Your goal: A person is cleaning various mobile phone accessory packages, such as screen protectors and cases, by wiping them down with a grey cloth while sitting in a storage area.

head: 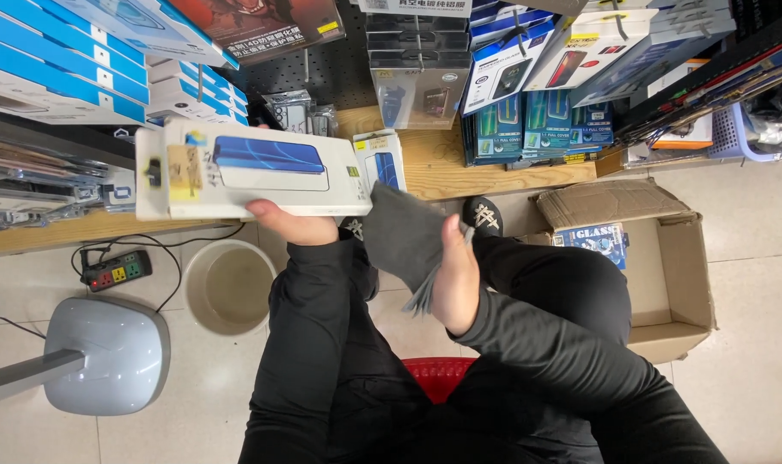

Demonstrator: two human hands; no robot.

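My left hand [295, 225] holds a long flat white box [249, 170] from below; its top shows a blue phone picture and a yellow sticker at the left end. Just to the right, my right hand [456, 277] grips a grey cloth [403, 234], whose upper edge touches the box's right end. A second, smaller white and blue box [380, 161] lies on the wooden shelf [442, 168] just behind the held box. My legs in black trousers and one black shoe [483, 216] are below, over a red stool [436, 375].
An open cardboard box [666, 275] with a blue packet inside stands on the floor at right. A beige bucket [229, 286], a power strip [116, 270] and a grey fan base [107, 354] sit at left. Stacked and hanging phone accessory boxes [528, 77] fill the shelves above.
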